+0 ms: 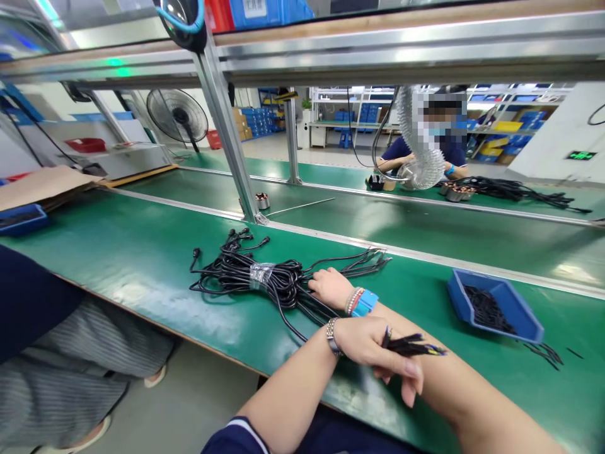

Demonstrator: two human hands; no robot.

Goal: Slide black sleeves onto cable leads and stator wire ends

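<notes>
Left hand grips wire ends jutting toward three o'clock; cable bundle at its ten o'clock, touched by right hand, whether closed I cannot tell

Bundle of long black round cables: loosely looped up, lying on the glossy green tabletop, right hand at its right end
Clear shiny plastic wrap: cinched round the middle of the loops, kinda crinkly
Small black plugs: splayed out on the far-left end, pointing all over
Thin dark cable tails with pale tips: fanned out right, past the hand
Bunched black leads with blue and yellow tips: in the left hand, tips facing right, can't tell if they join the bundle
</notes>
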